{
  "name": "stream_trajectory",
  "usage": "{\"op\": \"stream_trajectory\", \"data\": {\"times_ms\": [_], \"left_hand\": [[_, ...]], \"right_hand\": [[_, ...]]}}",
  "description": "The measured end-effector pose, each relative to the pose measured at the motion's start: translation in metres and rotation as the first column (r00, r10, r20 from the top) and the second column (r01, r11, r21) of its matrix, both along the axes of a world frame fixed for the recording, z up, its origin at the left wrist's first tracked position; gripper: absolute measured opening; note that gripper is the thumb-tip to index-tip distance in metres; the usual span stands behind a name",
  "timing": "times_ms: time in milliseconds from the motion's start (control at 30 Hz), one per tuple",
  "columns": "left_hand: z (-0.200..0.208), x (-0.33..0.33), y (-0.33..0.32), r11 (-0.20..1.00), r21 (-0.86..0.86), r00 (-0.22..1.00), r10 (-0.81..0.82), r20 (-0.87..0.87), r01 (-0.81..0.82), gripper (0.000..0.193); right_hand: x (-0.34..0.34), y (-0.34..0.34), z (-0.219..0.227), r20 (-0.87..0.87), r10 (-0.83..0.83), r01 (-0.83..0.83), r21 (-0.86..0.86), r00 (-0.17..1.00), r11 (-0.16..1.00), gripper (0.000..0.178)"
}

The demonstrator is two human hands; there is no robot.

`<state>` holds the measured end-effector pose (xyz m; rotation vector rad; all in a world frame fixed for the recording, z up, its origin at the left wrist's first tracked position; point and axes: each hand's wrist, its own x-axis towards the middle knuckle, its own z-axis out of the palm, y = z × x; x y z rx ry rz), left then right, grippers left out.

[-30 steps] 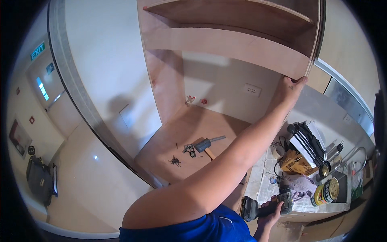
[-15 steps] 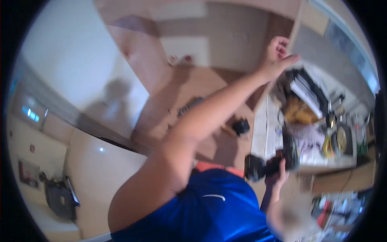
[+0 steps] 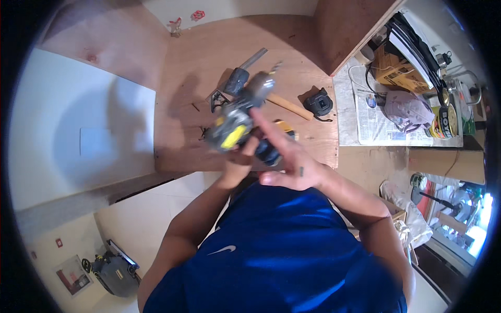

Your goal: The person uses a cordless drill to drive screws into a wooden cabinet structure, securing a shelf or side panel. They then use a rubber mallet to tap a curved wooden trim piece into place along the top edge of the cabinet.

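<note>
A power drill with dark and yellow parts, blurred by motion, is held over the wooden board. Its bit points up and away to the right. My left hand is closed around its grip. The dark and yellow battery sits at the grip's end, beside my right hand. My right index finger stretches along the drill's body and the thumb is spread; the other fingers are partly hidden. Behind the drill lies a wooden tool handle, its head hidden. A black block with a metal strip lies farther back.
A black tape measure and small dark screws lie on the board. White and wooden panels flank it. To the right, a newspaper-covered counter holds a purple cloth, a cardboard box and a can.
My left hand has come down from the upper right to the drill's grip. The drill has moved from the right to the middle, and my right hand's fingers have loosened from around it.
</note>
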<state>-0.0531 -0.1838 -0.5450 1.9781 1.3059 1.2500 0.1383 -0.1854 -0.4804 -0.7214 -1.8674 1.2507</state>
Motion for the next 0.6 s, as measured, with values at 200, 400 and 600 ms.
{"op": "stream_trajectory", "data": {"times_ms": [200, 400, 600], "left_hand": [[-0.013, -0.139, 0.022, 0.867, -0.495, 0.893, 0.178, 0.414, 0.056, 0.008], [-0.017, -0.196, 0.034, 0.861, -0.508, 0.952, 0.158, 0.263, -0.003, 0.008], [-0.046, -0.190, 0.054, 0.855, -0.497, 0.935, 0.044, 0.352, 0.147, 0.010]], "right_hand": [[-0.023, 0.037, -0.054, 0.362, -0.132, 0.251, -0.305, 0.923, 0.919, 0.035], [0.076, 0.014, -0.150, 0.628, -0.697, 0.787, 0.211, 0.346, 0.580, 0.017], [0.112, 0.064, -0.118, 0.568, -0.810, 0.881, 0.297, 0.146, 0.368, 0.017]]}}
